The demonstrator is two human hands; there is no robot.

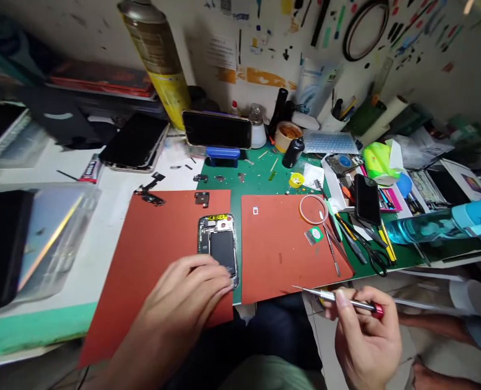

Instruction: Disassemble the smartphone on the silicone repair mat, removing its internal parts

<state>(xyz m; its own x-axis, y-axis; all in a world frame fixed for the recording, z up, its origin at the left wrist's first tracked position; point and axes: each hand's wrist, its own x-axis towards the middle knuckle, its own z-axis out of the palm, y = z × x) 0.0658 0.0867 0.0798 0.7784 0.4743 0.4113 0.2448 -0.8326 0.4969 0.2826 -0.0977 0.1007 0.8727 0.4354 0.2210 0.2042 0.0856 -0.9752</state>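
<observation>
An opened phone (220,246) with its battery and inner boards bare lies across the inner edge of the left red-brown mat. Over its lower end rests my left hand (192,290), fingers together and curled against the phone; the thumb is hidden. My right hand (366,330) is closed around a slim precision screwdriver (330,296) with a silver shaft and a red end. Its fine tip points left, near the front edge of the right mat. Small dark phone parts (202,198) sit above the opened phone, with more parts (151,196) at the mat's upper left corner.
A phone (217,130) leans on a blue stand at the back, beside a tall spray can (159,59). Tweezers, scissors (378,262) and a water bottle (443,222) lie at right. A SIM tray (255,210) is on the right mat (273,254). Another person's legs show at lower right.
</observation>
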